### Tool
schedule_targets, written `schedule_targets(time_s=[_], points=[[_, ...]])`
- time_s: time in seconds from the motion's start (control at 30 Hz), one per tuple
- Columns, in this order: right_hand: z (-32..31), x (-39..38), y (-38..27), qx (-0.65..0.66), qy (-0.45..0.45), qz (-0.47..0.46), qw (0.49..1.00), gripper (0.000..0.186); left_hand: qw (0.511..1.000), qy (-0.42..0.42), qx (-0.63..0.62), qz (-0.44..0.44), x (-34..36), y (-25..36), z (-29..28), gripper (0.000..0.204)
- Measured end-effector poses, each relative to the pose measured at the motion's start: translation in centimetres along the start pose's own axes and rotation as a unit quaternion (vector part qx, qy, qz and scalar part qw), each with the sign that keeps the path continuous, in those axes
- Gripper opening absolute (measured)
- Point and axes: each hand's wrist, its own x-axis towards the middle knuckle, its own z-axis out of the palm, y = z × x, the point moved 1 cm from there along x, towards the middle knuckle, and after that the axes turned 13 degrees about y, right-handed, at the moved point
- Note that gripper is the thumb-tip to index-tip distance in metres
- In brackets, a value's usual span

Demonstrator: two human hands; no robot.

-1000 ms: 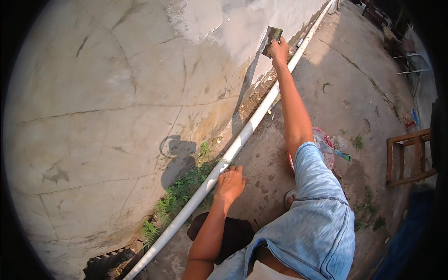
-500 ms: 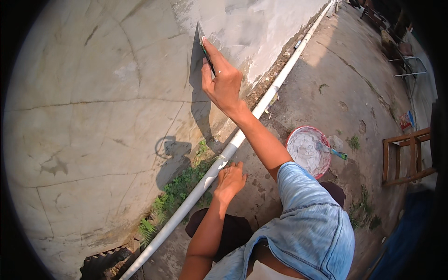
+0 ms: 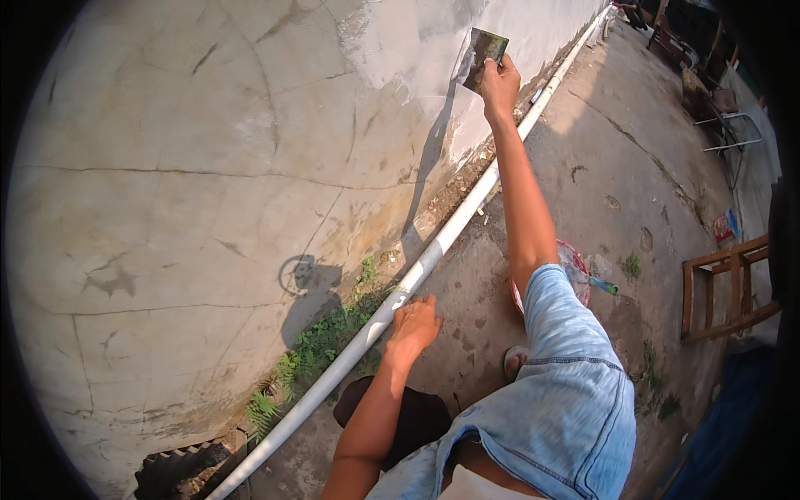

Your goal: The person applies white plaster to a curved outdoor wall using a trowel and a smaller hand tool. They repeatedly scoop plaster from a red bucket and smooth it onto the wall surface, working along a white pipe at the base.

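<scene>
My right hand reaches far forward and grips a wide, dark putty knife. The blade's left edge meets the wall, where pale, whitish plaster is spread over the bare grey surface. Close beside a long white pipe is my left hand, its fingers loosely bent and apart with nothing visible in them; whether it touches the pipe I cannot tell. Partly hidden behind my right arm, a red-rimmed bucket stands on the ground, with a green-and-blue tool handle sticking out.
The pipe runs along the wall's foot, with green weeds behind it. A wooden frame like a stool stands at the right, near a red-and-blue packet. A metal-framed chair is farther back. Corrugated sheet lies lower left.
My right hand has moved right and farther away along the wall, and the putty knife has turned its broad face into view. My right arm now covers much of the bucket. The left hand has barely moved.
</scene>
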Motion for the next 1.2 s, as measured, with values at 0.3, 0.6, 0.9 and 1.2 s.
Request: schedule_targets(time_s=[0.3, 0.6, 0.9, 1.2], points=[[1.2, -15.3, -12.4, -0.040, -0.047, -0.221, 0.973, 0.037, 1.000, -0.020, 0.008, -0.003, 0.3, 1.0, -0.2, 0.044], [-1.0, -16.3, -13.4, 0.017, -0.052, -0.284, 0.957, 0.040, 1.000, 0.000, -0.005, -0.009, -0.3, 0.8, -0.3, 0.042], [3.8, -10.5, -13.3, -0.037, 0.066, -0.239, 0.968, 0.030, 0.999, 0.016, -0.021, 0.026, 0.0, 0.1, 0.1, 0.041], [3.0, -19.2, -18.4, 0.107, -0.025, -0.397, 0.911, 0.043, 1.000, -0.009, 0.001, 0.010, -0.1, -0.2, 0.0, 0.047]])
